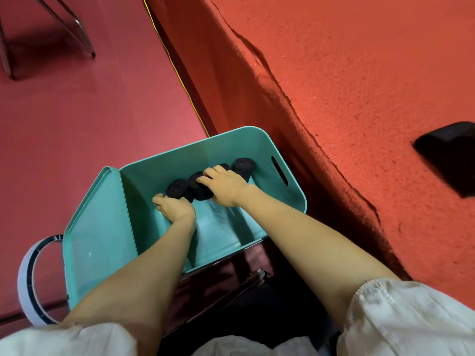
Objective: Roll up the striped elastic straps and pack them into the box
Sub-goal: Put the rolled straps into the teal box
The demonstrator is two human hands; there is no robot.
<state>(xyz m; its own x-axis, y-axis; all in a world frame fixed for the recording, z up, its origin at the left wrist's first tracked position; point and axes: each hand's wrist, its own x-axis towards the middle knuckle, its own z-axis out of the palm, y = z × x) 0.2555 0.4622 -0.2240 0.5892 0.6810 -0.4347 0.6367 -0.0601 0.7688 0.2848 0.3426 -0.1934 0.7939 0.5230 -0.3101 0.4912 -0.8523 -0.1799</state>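
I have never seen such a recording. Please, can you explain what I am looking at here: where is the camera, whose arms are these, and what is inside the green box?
There is only one picture. It comes from a camera worn on a person's head, looking down, so the two bare arms are that person's own. No machine is shown. A teal box is open, and its lid stands against its left side. Inside lie dark rolled straps; four are visible. The right hand rests on them, its fingers curving over the middle roll. The left hand touches the leftmost roll; whether it grips it is unclear. A pale ring lies at the lower left.
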